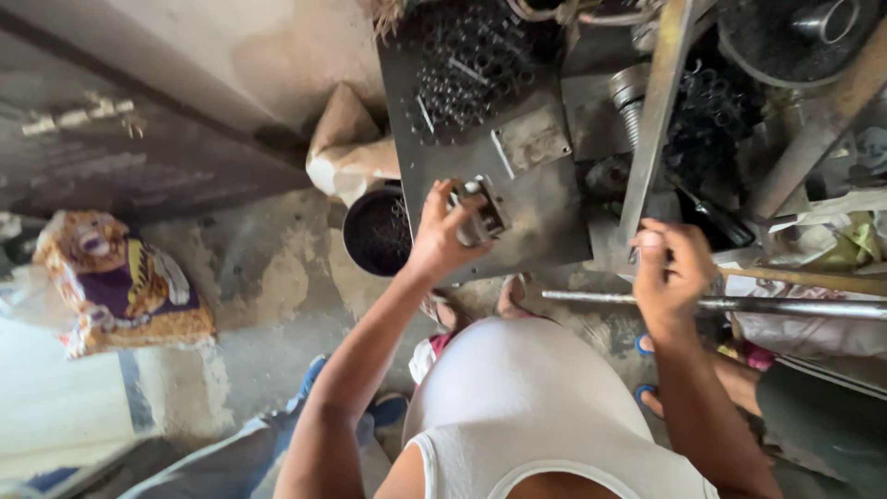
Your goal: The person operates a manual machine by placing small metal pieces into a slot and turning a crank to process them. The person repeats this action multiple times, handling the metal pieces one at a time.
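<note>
Steel fixture block on the table is gripped by the left hand. Right hand is wrapped around a lever handle.

The small block at the left hand looks like dull grey metal, as does the matt, grimy steel surface beneath it. The rod by the right hand is smooth, shiny metal. The floor is rough, stained concrete, and the printed bag looks like glossy plastic.

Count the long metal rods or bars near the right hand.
2. A round steel rod lies level under the right hand; a flat metal bar stands upright above it. Clutter at right may hide others.
</note>
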